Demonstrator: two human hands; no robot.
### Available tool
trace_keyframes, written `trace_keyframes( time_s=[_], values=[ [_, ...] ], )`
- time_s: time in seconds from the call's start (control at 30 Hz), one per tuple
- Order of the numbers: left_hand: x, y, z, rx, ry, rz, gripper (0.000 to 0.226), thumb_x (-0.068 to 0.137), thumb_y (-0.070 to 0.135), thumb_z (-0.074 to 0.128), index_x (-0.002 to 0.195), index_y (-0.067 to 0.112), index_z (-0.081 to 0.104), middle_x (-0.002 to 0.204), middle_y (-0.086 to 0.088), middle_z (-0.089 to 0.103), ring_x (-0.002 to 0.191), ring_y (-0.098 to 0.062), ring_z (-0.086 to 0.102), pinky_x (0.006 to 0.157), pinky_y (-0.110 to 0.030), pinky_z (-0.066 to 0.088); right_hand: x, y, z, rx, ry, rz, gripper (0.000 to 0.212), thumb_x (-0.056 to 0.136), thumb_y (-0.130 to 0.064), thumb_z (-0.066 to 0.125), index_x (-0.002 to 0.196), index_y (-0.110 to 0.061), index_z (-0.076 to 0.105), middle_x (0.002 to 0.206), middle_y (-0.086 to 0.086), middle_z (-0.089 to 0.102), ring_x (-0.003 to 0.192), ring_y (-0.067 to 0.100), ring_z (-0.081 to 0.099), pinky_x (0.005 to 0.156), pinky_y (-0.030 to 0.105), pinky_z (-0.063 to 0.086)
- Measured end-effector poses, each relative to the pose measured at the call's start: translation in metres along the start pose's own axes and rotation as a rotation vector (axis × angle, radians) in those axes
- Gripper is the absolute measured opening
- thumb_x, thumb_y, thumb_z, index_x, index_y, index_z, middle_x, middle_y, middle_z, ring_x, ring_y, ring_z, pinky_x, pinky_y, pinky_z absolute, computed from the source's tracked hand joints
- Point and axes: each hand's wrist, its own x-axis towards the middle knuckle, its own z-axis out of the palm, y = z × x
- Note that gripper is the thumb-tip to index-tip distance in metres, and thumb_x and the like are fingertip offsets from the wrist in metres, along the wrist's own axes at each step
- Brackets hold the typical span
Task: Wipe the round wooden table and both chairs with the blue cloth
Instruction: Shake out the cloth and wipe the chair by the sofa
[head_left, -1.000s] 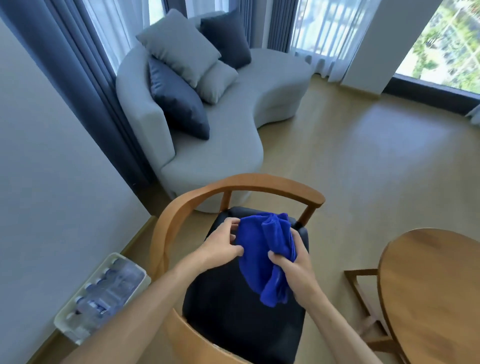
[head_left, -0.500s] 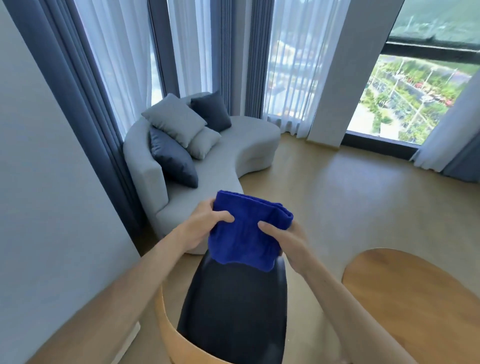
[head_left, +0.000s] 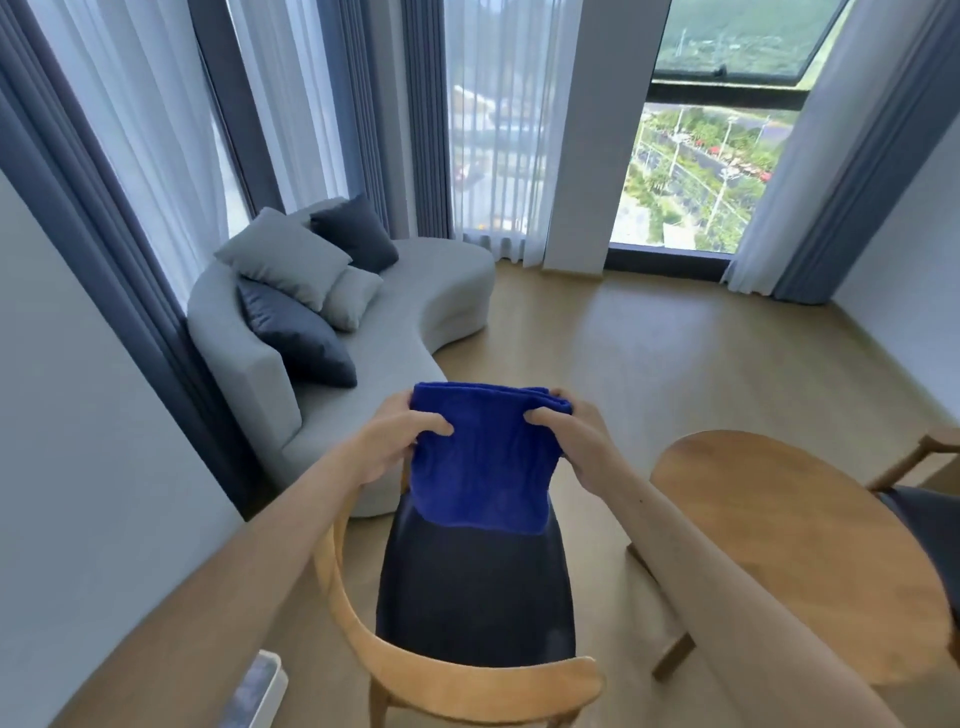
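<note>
Both hands are up in front of the chest and the blue cloth (head_left: 480, 460) hangs between them, folded over at the top edge: the left hand (head_left: 397, 441) pinches the left corner with thumb in front and fingers curled behind, the right hand (head_left: 574, 441) does the same on the right corner. The cloth is in the air, touching neither piece of furniture, so this looks like the step of squaring it into a pad between wipes, not a wipe itself. Directly below it sits the near chair (head_left: 467, 597), dark seat and curved pale wooden back; the round wooden table (head_left: 795, 545) is off to the right, and the second chair (head_left: 924, 499) shows only as a sliver past the table's far edge (too little of it to judge its state). The next move, I'd say, calls for bringing the folded cloth down flat on one of these surfaces, most likely with one hand pressing and the other letting go. Around them: pale wood floor, a curved grey sofa (head_left: 395, 332) with cushions to the left, tall windows with sheer and blue curtains (head_left: 852, 171).
</note>
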Motion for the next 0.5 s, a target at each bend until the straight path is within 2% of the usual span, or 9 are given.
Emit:
trace_keyframes(
  time_s=[0.13, 0.27, 0.4, 0.5],
  values=[
    [-0.008, -0.006, -0.002, -0.016, -0.030, 0.028, 0.032, 0.086, 0.003, 0.061, 0.113, 0.021, 0.059, 0.115, -0.011, 0.065, 0.110, -0.030, 0.059, 0.080, -0.041, 0.050, -0.015, 0.003, 0.002, -0.071, 0.047, -0.033, 0.014, 0.087, -0.008, 0.060, 0.094, -0.021, 0.062, 0.091, 0.001, 0.066, 0.082, 0.015, 0.060, 0.065, 0.027, 0.048],
    [-0.012, -0.007, 0.001, 0.103, -0.046, 0.095, 0.034, 0.089, -0.006, 0.049, 0.106, 0.021, 0.062, 0.110, -0.016, 0.062, 0.101, -0.029, 0.058, 0.081, -0.045, 0.050, -0.022, 0.002, -0.004, -0.160, 0.044, -0.017, 0.013, 0.087, -0.007, 0.058, 0.095, -0.018, 0.057, 0.092, 0.005, 0.064, 0.081, 0.017, 0.059, 0.067, 0.031, 0.050],
    [-0.010, 0.001, 0.009, 0.173, -0.057, 0.125, 0.035, 0.086, -0.007, 0.053, 0.099, 0.024, 0.059, 0.108, -0.016, 0.059, 0.097, -0.030, 0.057, 0.085, -0.047, 0.050, -0.023, -0.005, -0.017, -0.233, 0.041, 0.020, 0.013, 0.080, -0.003, 0.059, 0.089, -0.012, 0.055, 0.089, 0.007, 0.062, 0.081, 0.019, 0.056, 0.067, 0.031, 0.047],
    [-0.007, 0.006, 0.018, 0.177, -0.075, 0.119, 0.038, 0.084, -0.007, 0.058, 0.107, 0.022, 0.055, 0.113, -0.016, 0.059, 0.105, -0.034, 0.057, 0.093, -0.051, 0.050, -0.023, -0.011, -0.030, -0.300, 0.049, 0.016, 0.016, 0.077, -0.001, 0.061, 0.086, -0.012, 0.054, 0.086, 0.006, 0.060, 0.080, 0.019, 0.054, 0.066, 0.030, 0.046]
  ],
)
